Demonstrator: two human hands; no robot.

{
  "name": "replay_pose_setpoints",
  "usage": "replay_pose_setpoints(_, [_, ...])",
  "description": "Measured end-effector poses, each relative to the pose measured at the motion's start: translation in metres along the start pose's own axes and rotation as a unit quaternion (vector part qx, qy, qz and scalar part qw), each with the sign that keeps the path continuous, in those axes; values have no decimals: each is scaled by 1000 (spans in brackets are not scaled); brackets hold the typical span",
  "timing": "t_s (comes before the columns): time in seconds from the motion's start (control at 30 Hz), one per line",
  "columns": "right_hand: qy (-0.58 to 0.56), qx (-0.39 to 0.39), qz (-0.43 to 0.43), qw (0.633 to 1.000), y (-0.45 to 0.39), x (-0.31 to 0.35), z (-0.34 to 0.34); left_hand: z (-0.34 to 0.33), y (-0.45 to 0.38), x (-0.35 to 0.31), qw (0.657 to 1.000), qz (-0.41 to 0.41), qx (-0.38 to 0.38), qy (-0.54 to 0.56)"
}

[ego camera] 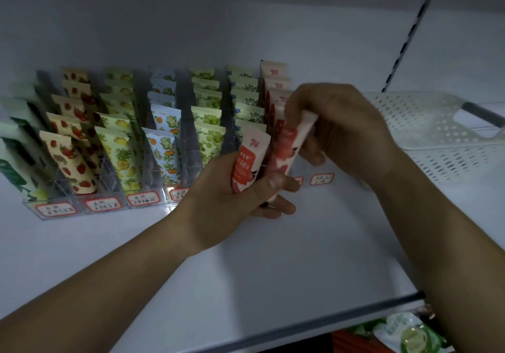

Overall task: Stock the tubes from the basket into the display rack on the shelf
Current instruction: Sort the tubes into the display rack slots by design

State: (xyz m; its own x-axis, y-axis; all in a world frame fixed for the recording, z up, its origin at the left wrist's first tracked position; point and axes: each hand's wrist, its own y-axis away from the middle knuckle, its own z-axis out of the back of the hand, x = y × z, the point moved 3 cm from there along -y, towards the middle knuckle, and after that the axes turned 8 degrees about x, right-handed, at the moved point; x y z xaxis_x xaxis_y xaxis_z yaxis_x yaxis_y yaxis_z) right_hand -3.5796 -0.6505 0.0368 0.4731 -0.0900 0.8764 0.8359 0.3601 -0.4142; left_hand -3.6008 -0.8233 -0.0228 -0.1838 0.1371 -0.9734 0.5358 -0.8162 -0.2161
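Gripping a red-and-white tube [247,161] upright near the shelf [273,270] front, the left hand [232,197] curls round it; just beyond, the right hand [344,131] pinches a second red tube [287,147] by its top. Farther back stand the clear display rack [106,202], left, and the white basket [437,134], right.

Two pink-and-white plastic tubes [250,158] are standing upright, side by side, before the clear acrylic display rack [109,186], whose lanes are holding tilted fruit-printed tubes [123,156]. The white perforated plastic basket [437,134] is sitting right of it on the white shelf [259,257].
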Motion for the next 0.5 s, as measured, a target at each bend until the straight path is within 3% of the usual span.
replay_pose_setpoints(0.1, [47,-12,37,998,0,3,2,2,1,-1,999,-5,-31,-15])
replay_pose_setpoints(0.27, [129,-42,-5,991,-1,-3,-2,5,0,-3,994,-21,-87,-56])
replay_pose_setpoints(0.33, [155,-91,5,984,-2,-2,-1,6,0,-3,992,-14,-105,-67])
replay_pose_setpoints(0.43, [188,-191,38,963,1,4,11,9,1,-2,978,-5,-118,-173])
replay_pose_setpoints(0.5, [235,-212,60,947,4,8,15,11,4,-1,957,-2,-114,-267])
